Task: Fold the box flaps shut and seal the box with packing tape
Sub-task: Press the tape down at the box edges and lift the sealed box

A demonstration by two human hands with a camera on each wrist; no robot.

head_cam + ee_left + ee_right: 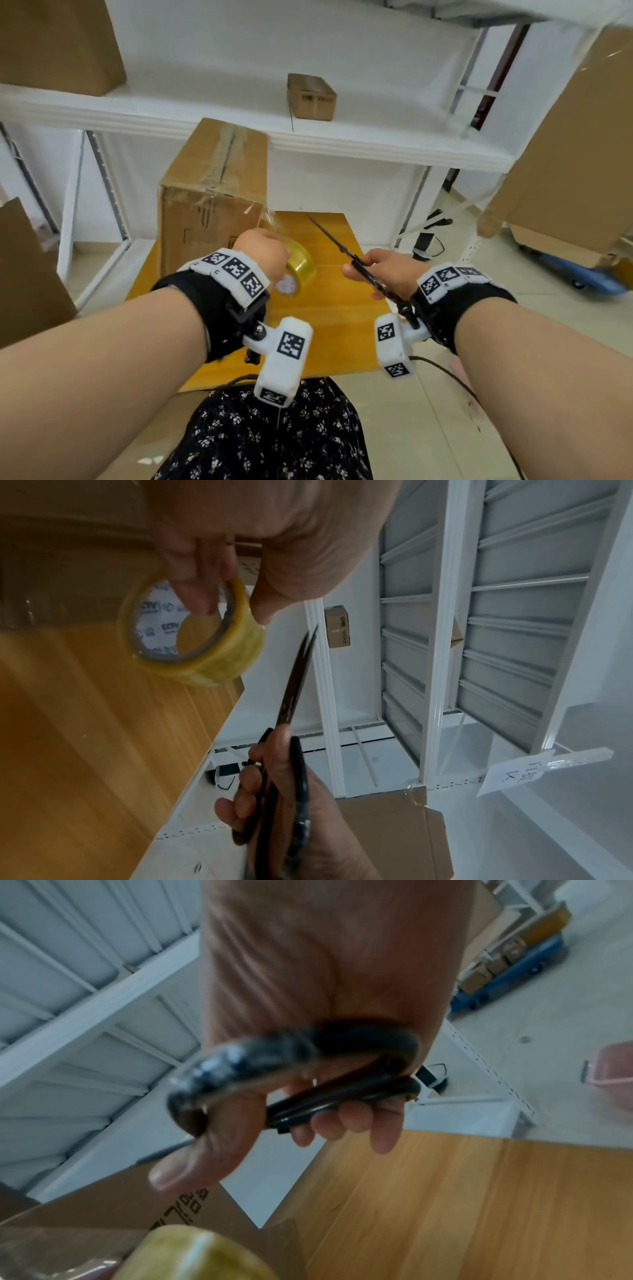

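Your left hand [262,251] pinches the light, rigid tape roll [301,270] through its core above the bench's [329,342] far edge, thin film trailing to the stiff box [212,192], while your right hand [387,270] grips the shut scissors [346,248] by their handles.

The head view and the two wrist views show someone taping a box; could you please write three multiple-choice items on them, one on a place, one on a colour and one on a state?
1. Where does the big cardboard box stand?
A. on the wooden table
B. on the floor
C. on the upper shelf

2. What colour is the tape roll?
A. blue
B. yellowish and see-through
C. black

3. How are the scissors held in the right hand?
A. blades wide apart
B. lying loose on the table
C. blades nearly together, handles gripped

Key: 1 A, the box rests on the table's far left part. 2 B, the roll in the left hand is clear yellow with a white core. 3 C, the left wrist view shows only a thin gap at the tips.
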